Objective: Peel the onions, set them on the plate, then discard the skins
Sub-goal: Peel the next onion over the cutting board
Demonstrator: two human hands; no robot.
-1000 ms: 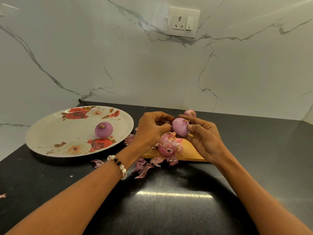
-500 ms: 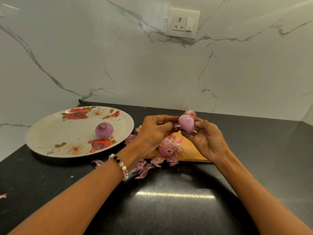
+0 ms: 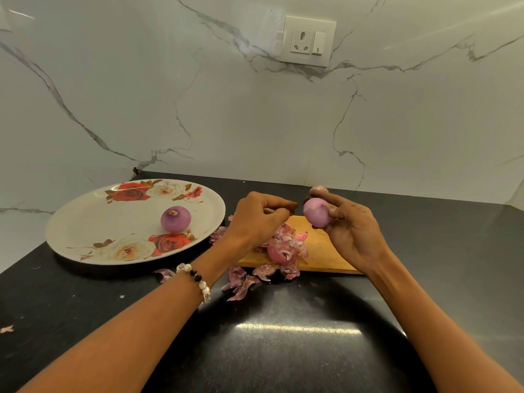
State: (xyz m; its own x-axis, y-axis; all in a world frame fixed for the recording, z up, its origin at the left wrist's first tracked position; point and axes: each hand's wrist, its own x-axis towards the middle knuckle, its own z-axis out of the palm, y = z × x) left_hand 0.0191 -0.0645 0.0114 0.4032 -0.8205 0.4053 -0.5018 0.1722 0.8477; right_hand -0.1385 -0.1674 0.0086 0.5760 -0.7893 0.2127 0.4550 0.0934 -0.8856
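My right hand (image 3: 351, 234) grips a mostly peeled pale purple onion (image 3: 315, 216) above the wooden cutting board (image 3: 329, 255). My left hand (image 3: 255, 219) is just left of it, apart from the onion, with thumb and fingertips pinched on what looks like a thin scrap of skin. One peeled onion (image 3: 175, 219) sits on the floral plate (image 3: 68, 222) at the left. An unpeeled onion (image 3: 319, 190) peeks out behind my right fingers. A pile of pink onion skins (image 3: 286, 248) lies on the board's left end, and more skins (image 3: 241, 282) lie on the black counter in front of it.
The black counter (image 3: 283, 350) runs to a white marble wall with a socket (image 3: 309, 41). Stray skin scraps lie near the plate's front edge (image 3: 164, 275) and at the far left (image 3: 7, 329). A bead bracelet (image 3: 195, 279) is on my left wrist.
My right hand lifted and turned the onion slightly up and to the right. My left hand came off the onion and drew back to the left, leaving a gap between them.
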